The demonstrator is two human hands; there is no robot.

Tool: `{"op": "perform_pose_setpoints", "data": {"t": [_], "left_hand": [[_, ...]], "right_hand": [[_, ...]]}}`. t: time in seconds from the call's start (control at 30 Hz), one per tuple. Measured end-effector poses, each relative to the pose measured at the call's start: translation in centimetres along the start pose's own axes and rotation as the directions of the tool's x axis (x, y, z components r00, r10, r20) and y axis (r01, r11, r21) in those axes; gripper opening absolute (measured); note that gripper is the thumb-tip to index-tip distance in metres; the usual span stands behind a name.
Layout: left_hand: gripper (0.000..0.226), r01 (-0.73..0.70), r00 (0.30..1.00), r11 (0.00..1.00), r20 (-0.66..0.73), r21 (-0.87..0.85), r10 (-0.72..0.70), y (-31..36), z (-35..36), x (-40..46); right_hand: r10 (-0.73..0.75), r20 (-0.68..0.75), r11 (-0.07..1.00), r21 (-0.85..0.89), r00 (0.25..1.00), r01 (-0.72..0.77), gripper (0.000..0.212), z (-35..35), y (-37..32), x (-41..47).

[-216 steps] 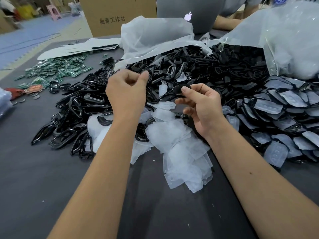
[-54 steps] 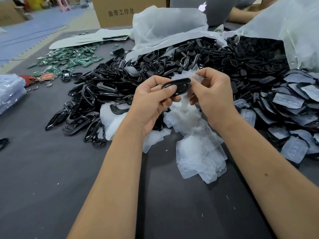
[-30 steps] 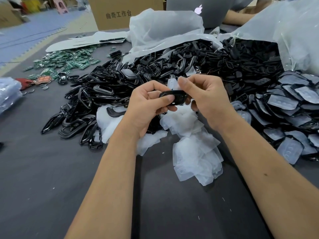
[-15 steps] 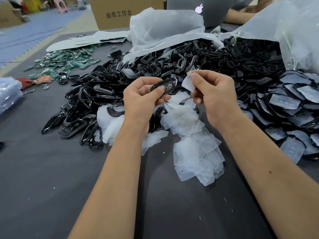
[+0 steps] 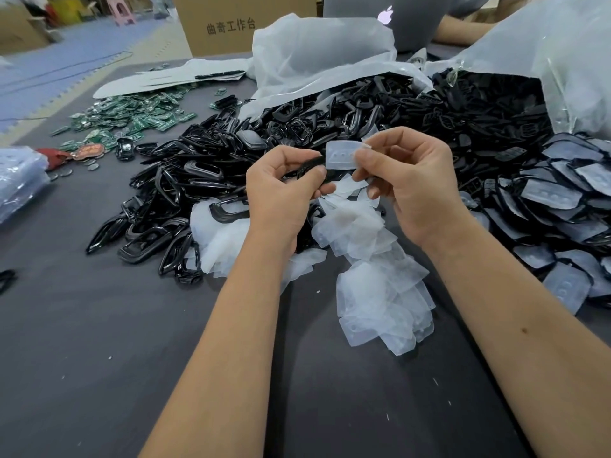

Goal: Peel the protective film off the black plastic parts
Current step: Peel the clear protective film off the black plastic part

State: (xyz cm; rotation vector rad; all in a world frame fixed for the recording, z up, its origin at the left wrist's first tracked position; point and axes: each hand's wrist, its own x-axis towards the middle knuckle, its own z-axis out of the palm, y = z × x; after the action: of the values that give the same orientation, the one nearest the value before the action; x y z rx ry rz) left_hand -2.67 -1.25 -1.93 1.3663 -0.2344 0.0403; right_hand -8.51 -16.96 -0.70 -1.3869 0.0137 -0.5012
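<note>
My left hand (image 5: 281, 190) grips a glossy black plastic part (image 5: 309, 168) above the middle of the dark table. My right hand (image 5: 410, 180) pinches a translucent white film (image 5: 340, 155) between thumb and forefinger, beside the part's right end; whether an edge still clings to the part is hidden. Below the hands lies a heap of peeled films (image 5: 373, 279). Bare black parts (image 5: 178, 196) are piled on the left. Parts still covered with film (image 5: 562, 206) are stacked on the right.
Green circuit boards (image 5: 129, 117) lie at the far left. Big plastic bags (image 5: 317, 57) spill black parts at the back. A cardboard box (image 5: 238, 24) and a laptop (image 5: 390, 18) stand behind, with another person's arm. Bare grey table (image 5: 115, 358) lies in front.
My right hand has pulled the film up and away from the black part, which my left hand keeps hold of. Both hands sit slightly lower in view than half a second ago.
</note>
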Motion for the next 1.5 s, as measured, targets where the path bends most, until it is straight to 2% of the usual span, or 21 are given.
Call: {"op": "perform_pose_setpoints", "data": {"t": [0.23, 0.4, 0.5, 0.67, 0.87, 1.0, 1.3, 1.5], "left_hand": [[0.020, 0.050, 0.996, 0.999, 0.073, 0.004, -0.050, 0.1, -0.1, -0.2], [0.015, 0.113, 0.983, 0.991, 0.151, -0.078, -0.100, 0.3, 0.2, -0.4], [0.026, 0.146, 0.977, 0.983, 0.172, -0.115, -0.125, 0.5, 0.3, -0.4], [0.032, 0.136, 0.977, 0.985, 0.181, -0.106, -0.115, 0.4, 0.4, -0.4], [0.028, 0.127, 0.979, 0.982, 0.175, -0.140, -0.102, 0.3, 0.6, -0.5], [0.018, 0.087, 0.982, 0.992, 0.178, -0.096, -0.069, 0.0, 0.7, -0.5], [0.018, 0.050, 0.987, 0.997, 0.153, -0.053, -0.042, -0.2, 0.9, -0.7], [0.019, 0.050, 0.987, 0.997, 0.153, -0.064, -0.040, -0.2, 0.8, -0.7]], "right_hand": [[-0.069, -0.008, 0.967, -0.246, 0.998, 0.065, 0.006, 0.3, 0.8, 0.0], [-0.100, -0.041, 0.935, -0.346, 0.994, 0.080, 0.008, 0.2, 1.1, 0.1], [-0.114, -0.082, 0.927, -0.366, 0.990, 0.077, 0.010, 0.2, 1.2, 0.2], [-0.123, -0.125, 0.924, -0.378, 0.985, 0.067, 0.014, 0.2, 1.2, 0.3], [-0.100, -0.159, 0.933, -0.358, 0.982, 0.037, 0.016, 0.6, 1.4, 0.2], [-0.097, -0.176, 0.933, -0.359, 0.980, 0.028, 0.017, 0.7, 1.3, 0.2], [-0.095, -0.188, 0.934, -0.357, 0.978, 0.022, 0.017, 0.7, 1.4, 0.2], [-0.122, -0.195, 0.908, -0.418, 0.973, 0.030, 0.021, 0.6, 1.6, 0.3]]}}
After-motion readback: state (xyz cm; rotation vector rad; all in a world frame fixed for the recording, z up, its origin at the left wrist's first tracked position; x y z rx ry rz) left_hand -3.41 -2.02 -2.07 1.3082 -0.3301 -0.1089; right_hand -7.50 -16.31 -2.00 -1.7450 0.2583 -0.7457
